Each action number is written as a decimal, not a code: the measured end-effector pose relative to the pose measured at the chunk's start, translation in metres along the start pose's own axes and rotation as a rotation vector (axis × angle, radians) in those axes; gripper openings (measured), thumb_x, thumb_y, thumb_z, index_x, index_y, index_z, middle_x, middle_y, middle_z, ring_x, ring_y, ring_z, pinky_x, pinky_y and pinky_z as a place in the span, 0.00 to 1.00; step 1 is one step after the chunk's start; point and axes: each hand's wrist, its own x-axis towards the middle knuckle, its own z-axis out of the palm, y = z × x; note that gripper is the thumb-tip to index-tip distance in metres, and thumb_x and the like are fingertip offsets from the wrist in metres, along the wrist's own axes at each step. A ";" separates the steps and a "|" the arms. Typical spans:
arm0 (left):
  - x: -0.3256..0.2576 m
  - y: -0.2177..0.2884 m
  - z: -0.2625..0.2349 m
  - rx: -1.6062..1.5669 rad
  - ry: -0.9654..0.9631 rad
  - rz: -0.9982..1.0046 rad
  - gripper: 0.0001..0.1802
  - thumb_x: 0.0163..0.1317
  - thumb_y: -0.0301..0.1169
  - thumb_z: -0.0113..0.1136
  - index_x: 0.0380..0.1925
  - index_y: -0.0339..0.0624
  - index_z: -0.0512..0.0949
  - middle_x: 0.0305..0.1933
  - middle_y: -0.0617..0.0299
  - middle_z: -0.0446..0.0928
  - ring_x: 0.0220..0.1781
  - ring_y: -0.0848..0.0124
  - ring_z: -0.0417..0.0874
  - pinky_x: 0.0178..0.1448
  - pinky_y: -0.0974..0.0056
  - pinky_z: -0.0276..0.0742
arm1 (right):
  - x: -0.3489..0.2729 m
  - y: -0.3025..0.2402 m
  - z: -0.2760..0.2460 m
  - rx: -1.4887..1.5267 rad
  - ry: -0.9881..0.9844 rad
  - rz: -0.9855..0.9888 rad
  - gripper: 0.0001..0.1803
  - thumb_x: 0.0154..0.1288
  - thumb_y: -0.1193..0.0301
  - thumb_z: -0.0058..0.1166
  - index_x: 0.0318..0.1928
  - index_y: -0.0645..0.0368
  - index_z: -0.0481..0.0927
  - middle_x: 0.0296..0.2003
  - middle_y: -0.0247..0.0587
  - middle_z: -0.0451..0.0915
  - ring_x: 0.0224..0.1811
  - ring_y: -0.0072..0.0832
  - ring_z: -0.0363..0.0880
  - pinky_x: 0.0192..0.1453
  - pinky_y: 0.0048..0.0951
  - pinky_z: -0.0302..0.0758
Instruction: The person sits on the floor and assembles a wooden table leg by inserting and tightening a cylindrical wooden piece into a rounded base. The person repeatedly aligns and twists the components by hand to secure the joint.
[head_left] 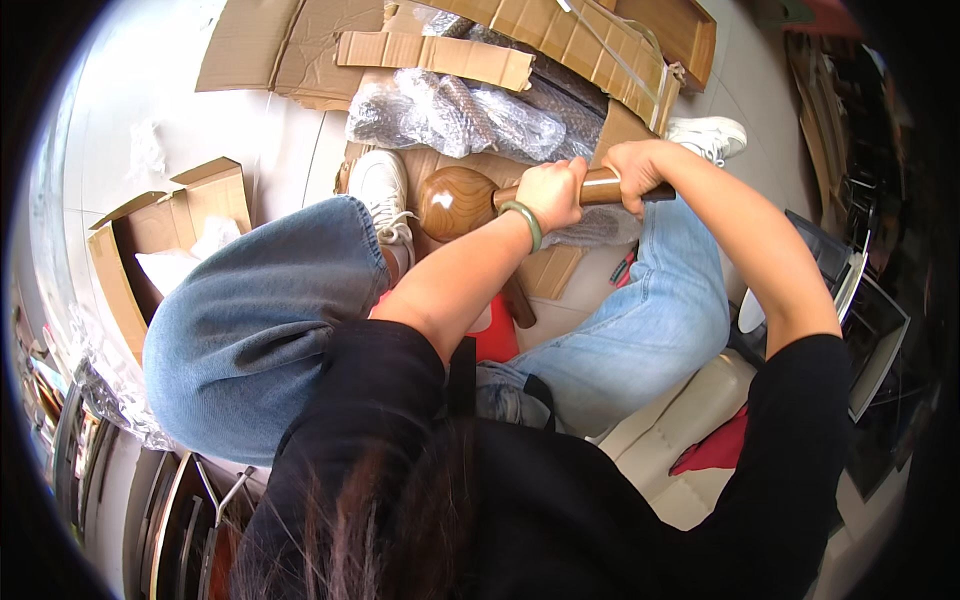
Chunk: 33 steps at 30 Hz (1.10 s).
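Across my lap lies a glossy brown wood-grain post with a ball-shaped end (455, 203); the ball points left and a dark end sticks out at the right. My left hand (550, 195), with a green bangle at its wrist, is wrapped round the post just beside the ball. Farther right, my right hand (638, 172) grips the same post near its dark end. A lighter band shows on the post between the two hands. Behind them lie long brown patterned pieces in bubble wrap (455, 112). A short brown piece (518, 303) is partly hidden below my left forearm.
Flattened cardboard (570, 40) spreads over the tiled floor (290, 150) ahead, with a wooden tray-like box (685, 35) behind it. An open carton (165, 215) stands left. Something red (495, 335) lies between my legs. Dark frames (880, 340) stand at the right.
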 end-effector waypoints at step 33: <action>-0.024 -0.003 0.010 0.114 0.276 -0.086 0.24 0.42 0.28 0.68 0.43 0.41 0.74 0.34 0.50 0.79 0.39 0.50 0.83 0.45 0.48 0.78 | 0.038 -0.010 0.023 -0.319 0.249 -0.112 0.24 0.34 0.71 0.74 0.39 0.60 0.84 0.35 0.48 0.86 0.40 0.38 0.86 0.44 0.41 0.81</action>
